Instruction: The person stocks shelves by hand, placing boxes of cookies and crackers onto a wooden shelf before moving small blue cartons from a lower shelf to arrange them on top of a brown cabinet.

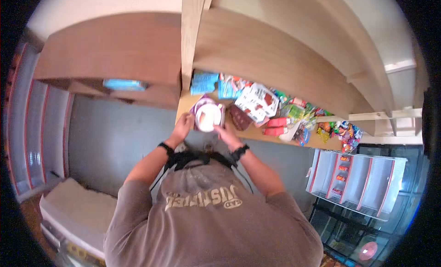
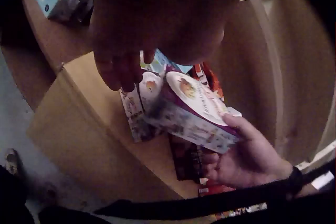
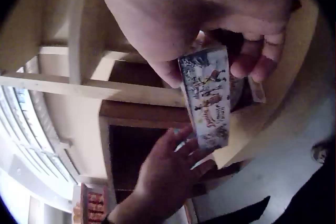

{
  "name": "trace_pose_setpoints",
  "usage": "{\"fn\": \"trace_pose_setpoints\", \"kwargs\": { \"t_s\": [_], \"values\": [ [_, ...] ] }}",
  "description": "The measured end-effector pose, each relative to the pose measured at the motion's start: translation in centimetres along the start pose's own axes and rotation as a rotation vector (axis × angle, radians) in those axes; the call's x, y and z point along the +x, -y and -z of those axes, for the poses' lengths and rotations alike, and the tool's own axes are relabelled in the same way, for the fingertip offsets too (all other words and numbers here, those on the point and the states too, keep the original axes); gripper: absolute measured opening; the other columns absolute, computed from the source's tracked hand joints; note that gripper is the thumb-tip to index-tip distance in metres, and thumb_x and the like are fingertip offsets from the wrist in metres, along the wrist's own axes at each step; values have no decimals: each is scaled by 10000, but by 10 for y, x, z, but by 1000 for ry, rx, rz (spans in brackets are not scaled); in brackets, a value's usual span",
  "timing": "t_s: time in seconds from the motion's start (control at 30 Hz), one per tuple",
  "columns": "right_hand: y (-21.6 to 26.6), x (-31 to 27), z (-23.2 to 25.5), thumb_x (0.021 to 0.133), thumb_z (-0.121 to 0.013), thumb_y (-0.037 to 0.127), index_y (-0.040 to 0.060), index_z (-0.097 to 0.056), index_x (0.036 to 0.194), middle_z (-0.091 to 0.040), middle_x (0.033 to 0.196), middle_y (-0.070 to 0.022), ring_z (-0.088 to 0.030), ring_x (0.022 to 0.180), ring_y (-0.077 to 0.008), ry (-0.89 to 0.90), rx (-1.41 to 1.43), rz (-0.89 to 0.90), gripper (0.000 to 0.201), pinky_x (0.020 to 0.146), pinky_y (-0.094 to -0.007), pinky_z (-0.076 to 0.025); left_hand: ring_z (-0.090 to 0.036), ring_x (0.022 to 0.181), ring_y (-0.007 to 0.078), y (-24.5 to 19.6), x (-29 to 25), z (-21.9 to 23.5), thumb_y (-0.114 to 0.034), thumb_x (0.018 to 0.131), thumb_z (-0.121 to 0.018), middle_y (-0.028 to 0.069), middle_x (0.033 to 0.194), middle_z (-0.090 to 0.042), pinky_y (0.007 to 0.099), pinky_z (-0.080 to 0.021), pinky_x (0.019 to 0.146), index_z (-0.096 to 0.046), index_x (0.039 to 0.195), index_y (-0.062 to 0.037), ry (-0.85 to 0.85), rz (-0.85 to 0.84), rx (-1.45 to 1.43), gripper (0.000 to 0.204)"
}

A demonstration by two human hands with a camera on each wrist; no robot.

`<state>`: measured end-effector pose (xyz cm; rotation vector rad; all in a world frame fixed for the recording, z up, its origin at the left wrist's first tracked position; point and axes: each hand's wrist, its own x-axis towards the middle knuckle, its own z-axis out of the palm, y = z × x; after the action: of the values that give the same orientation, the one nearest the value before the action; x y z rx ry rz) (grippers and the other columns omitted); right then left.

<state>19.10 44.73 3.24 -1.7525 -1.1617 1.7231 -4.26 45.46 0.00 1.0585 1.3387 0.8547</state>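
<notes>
A carton (image 2: 197,100) has a purple top with a large white oval label and patterned sides. My right hand (image 2: 249,150) grips it at one end, thumb over the top edge and fingers below. In the right wrist view the carton's side (image 3: 207,98) shows small figures and lettering. My left hand (image 3: 165,169) is at the carton's other end, fingers extended and slightly spread right beside it. Under the held carton, a similar one (image 2: 137,113) with a white oval lies on the wooden shelf (image 2: 89,98). In the head view both hands flank the white oval (image 1: 208,117).
Along the shelf lie blue packs (image 1: 204,82), white printed cartons (image 1: 258,102), a dark brown box (image 1: 240,117), red packs (image 1: 277,127) and colourful bags (image 1: 347,133). Wooden uprights (image 1: 189,42) and a brown cabinet (image 1: 115,46) stand beyond. A white display rack (image 1: 351,182) is at right.
</notes>
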Motion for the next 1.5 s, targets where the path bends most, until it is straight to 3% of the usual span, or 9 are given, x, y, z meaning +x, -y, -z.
{"fn": "trace_pose_setpoints", "kwargs": {
  "t_s": [0.23, 0.3, 0.5, 0.8, 0.97, 1.13, 1.27, 1.33, 1.5],
  "values": [
    [139, -127, 74, 834, -702, 193, -2, -477, 1212, -572, 1086, -59, -540, 970, -110, -6, -269, 546, 481, 759, -268, -496, -633, 820, 292, 38, -3, 74, -337, 959, -447, 172, 853, -645, 384, -486, 747, -554, 1059, -15, -12, -12, 319, 354],
    [217, -197, 95, 818, -706, 116, 5, -454, 1263, -558, 1160, -75, -545, 998, -141, -72, -7, 466, 523, 846, -317, -491, -630, 737, 254, 62, -4, 89, -342, 962, -442, 146, 809, -643, 373, -493, 697, -562, 1055, -21, 21, 15, 296, 355],
    [422, -281, 150, 844, -676, 252, -43, -465, 1245, -579, 1160, -113, -559, 1051, -164, -651, -362, 1198, 541, 934, -316, -447, -628, 683, 204, 117, -31, 132, -348, 951, -460, 99, 785, -652, 349, -510, 671, -568, 1005, -17, -24, 100, 358, 352],
    [634, -168, 178, 841, -694, 320, -12, -546, 1093, -614, 917, -65, -602, 738, -113, -520, -890, 882, 442, 656, -268, -529, -635, 659, 190, 175, -63, 167, -332, 932, -499, 107, 790, -650, 327, -521, 604, -533, 1047, 8, -191, 288, 214, 360],
    [675, -101, 181, 794, -734, 328, -32, -525, 1088, -612, 900, -94, -609, 709, -146, -444, -915, 903, 511, 595, -305, -543, -643, 681, 217, 192, -87, 174, -293, 930, -506, 144, 822, -646, 331, -533, 594, -507, 1090, 45, -272, 329, 87, 374],
    [690, -85, 163, 765, -729, 339, -61, -544, 1080, -637, 867, -171, -643, 647, -220, -701, -927, 614, 541, 523, -350, -551, -651, 664, 217, 166, -141, 159, -309, 927, -499, 165, 852, -651, 329, -538, 570, -511, 1062, 63, -346, 436, 187, 396],
    [691, -75, 151, 732, -734, 339, -60, -602, 983, -651, 749, -150, -641, 591, -205, -802, -972, 663, 490, 478, -316, -539, -658, 773, 279, 268, -161, 166, -286, 915, -501, 207, 918, -648, 381, -547, 654, -547, 1057, 21, -323, 571, 26, 341],
    [695, -57, 151, 678, -760, 353, -67, -587, 958, -627, 667, -120, -631, 568, -188, -1015, -1031, 788, 533, 463, -300, -529, -627, 909, 355, 279, -158, 165, -267, 895, -500, 243, 966, -634, 444, -524, 764, -582, 1062, -41, -37, 230, 901, 292],
    [691, -60, 139, 690, -754, 354, -82, -493, 1079, -634, 714, -129, -625, 556, -198, -1023, -985, 815, 639, 454, -306, -523, -630, 891, 358, 294, -156, 164, -259, 899, -495, 234, 944, -642, 448, -521, 762, -588, 1048, -48, -169, 346, 683, 275]
  ]
}}
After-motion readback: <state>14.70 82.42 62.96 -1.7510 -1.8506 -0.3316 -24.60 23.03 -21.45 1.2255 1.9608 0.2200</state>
